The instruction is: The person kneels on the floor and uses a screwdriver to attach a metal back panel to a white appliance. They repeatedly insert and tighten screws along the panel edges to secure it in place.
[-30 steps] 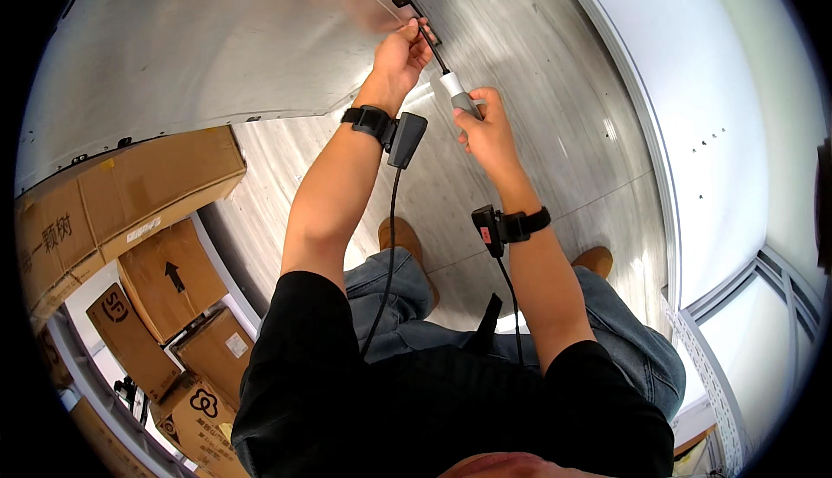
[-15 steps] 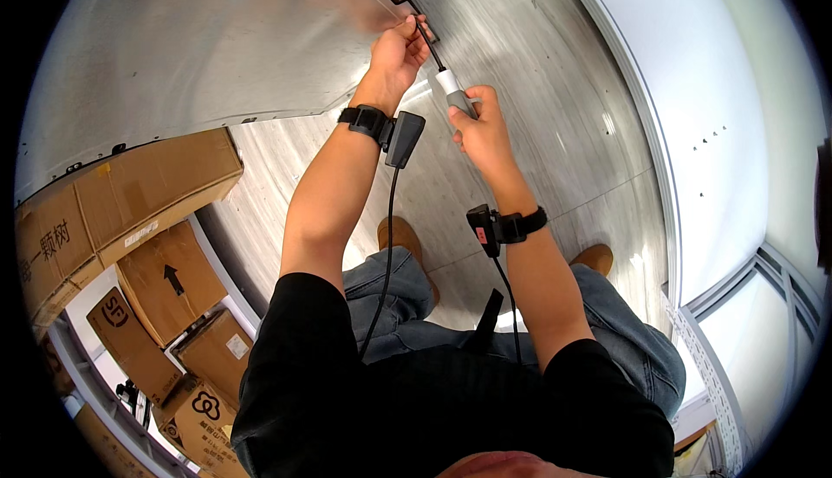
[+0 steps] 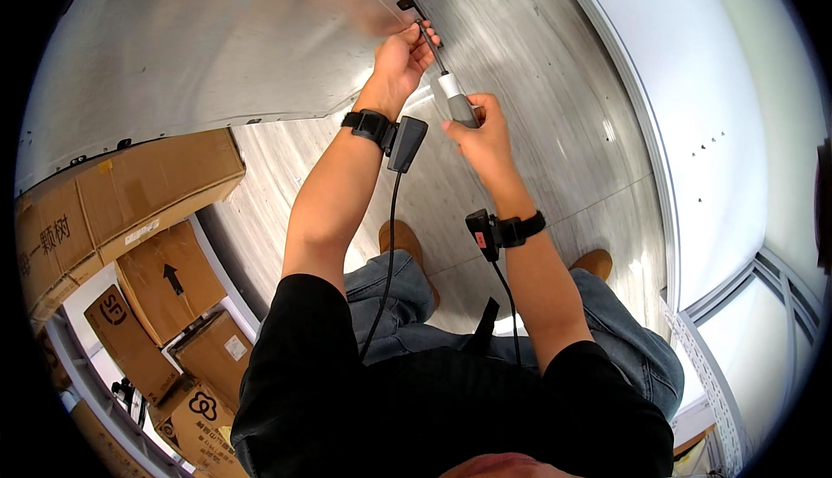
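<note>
Near the edge of a large grey metal panel (image 3: 234, 45), a screwdriver (image 3: 460, 105) with a white and grey handle and a dark shaft slants up to the left. My right hand (image 3: 487, 140) has its fingers around the lower part of the handle, with the thumb on the near side. At the other end, the fingers of my left hand (image 3: 400, 64) are closed around the shaft near its tip, right by the panel's edge. The tip is partly hidden by these fingers, and whether it sits in a screw cannot be made out.
Black straps with small boxes and cables are on both wrists. Cardboard boxes (image 3: 169, 279) stack on a rack at the left, under the panel. White panels (image 3: 693, 131) line the right side, beside a perforated metal upright (image 3: 715, 391). My feet are on the grey wood-look floor (image 3: 537, 53).
My right thumb has shifted left along the handle, and the grip looks looser. The left hand stays by the panel edge; the whole view has moved very slightly.
</note>
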The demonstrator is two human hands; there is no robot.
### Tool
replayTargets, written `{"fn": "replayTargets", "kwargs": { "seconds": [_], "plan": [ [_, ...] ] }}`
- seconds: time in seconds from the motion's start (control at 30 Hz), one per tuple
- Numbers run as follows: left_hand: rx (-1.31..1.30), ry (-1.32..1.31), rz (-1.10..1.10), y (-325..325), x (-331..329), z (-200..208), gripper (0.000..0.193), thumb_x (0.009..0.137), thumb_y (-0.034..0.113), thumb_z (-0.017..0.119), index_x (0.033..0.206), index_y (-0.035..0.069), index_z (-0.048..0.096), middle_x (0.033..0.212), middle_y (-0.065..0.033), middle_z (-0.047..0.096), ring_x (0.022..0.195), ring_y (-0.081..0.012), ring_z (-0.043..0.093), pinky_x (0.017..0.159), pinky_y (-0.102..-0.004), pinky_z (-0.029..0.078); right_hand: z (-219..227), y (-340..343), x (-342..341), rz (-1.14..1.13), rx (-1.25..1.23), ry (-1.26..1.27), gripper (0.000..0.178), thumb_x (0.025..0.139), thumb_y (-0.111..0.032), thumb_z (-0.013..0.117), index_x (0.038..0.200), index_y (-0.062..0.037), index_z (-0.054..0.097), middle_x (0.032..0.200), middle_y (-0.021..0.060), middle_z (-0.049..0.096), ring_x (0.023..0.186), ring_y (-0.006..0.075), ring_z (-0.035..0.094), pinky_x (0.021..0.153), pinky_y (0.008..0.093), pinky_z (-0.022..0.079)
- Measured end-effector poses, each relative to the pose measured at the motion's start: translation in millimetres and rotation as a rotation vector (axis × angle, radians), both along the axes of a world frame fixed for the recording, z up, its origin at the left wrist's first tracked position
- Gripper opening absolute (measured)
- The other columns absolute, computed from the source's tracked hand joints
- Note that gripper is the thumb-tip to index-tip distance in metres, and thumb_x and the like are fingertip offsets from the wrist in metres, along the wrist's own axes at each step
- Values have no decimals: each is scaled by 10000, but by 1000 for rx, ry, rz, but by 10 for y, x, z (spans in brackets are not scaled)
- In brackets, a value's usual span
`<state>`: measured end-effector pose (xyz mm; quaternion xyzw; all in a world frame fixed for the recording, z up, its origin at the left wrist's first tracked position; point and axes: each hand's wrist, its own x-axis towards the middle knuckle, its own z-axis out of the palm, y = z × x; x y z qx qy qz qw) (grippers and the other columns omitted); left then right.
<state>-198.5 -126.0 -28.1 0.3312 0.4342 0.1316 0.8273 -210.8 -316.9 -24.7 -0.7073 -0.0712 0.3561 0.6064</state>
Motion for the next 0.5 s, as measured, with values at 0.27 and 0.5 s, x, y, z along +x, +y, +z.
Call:
{"fn": "replayTargets", "kwargs": {
  "seconds": [0.27, 0.5],
  "plan": [
    [17, 44, -34, -4, 11, 55, 223, 968, 142, 411, 1038, -7, 561, 891, -75, 605, 792, -181, 616, 721, -282, 520, 139, -19, 7, -221, 135, 366, 407, 790, -148, 687, 1117, 8, 501, 892, 97, 554, 676, 146, 582, 556, 272, 461],
    [-21, 31, 21, -6, 24, 52, 182, 927, 102, 441, 963, 5, 591, 819, -65, 626, 728, -176, 624, 659, -288, 514, 300, -2, 31, -211, 56, 414, 347, 875, -228, 606, 1074, 49, 536, 910, 93, 589, 712, 153, 601, 561, 274, 433]
  ]
}}
